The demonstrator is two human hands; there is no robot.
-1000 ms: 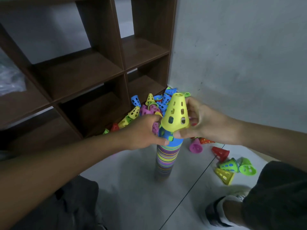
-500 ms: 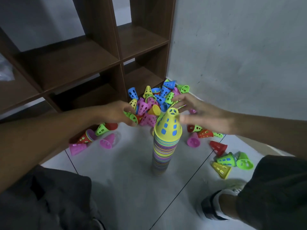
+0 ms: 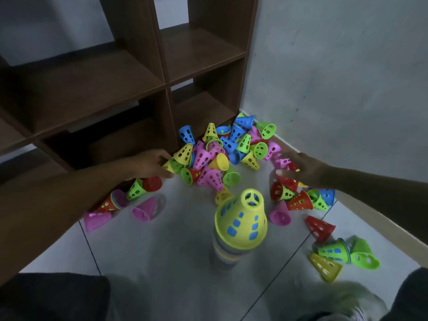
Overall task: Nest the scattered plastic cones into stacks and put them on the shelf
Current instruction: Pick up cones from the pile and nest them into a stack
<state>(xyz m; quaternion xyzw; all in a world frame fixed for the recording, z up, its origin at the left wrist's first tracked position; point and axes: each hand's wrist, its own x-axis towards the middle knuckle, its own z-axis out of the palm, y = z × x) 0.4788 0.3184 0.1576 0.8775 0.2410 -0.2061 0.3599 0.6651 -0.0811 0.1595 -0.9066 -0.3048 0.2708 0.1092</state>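
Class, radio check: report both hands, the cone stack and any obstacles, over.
Left hand gripping a yellow cone at the pile's edge. Right hand open over loose cones. Stack upright, untouched, shelf bare.

A tall stack [image 3: 228, 249] of nested cones stands upright on the floor at lower center, with a yellow cone [image 3: 240, 220] on top; blue shows through its holes. A heap of loose cones [image 3: 222, 149], blue, green, yellow, pink and red, lies at center by the foot of the brown shelf [image 3: 129, 72], whose compartments fill the upper left. More cones lie on their sides at left and lower right.
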